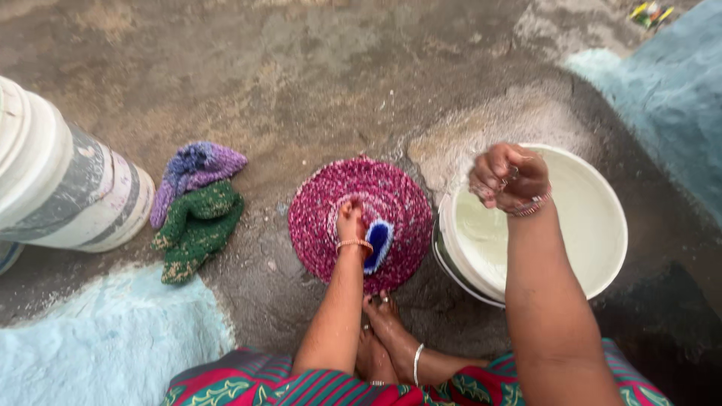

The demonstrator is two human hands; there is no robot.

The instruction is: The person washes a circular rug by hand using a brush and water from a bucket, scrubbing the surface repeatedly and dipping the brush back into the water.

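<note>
A round crocheted mat [361, 218] in pink-red yarn with a blue and white centre lies flat on the wet concrete ground [301, 75] at the middle of the frame. The left hand [350, 222] presses down on it near its centre, fingers bent against the yarn; how firmly it grips cannot be told. Just right of the mat, touching its edge, stands a white bucket [594, 225] with pale cloudy water. The right hand [508, 179] hangs above the bucket's left rim, curled into a loose fist with the fingers drawn in; whether it holds anything cannot be told. Both wrists carry bangles. Below the mat, the person's bare feet [387, 338] rest crossed on the ground, above a red and green patterned garment [301, 387] along the lower edge. Left of the mat lie two bunched knitted pieces, a purple one [197, 169] above a green one [197, 225], touching. A large white drum [60, 180] lies at the far left.
</note>
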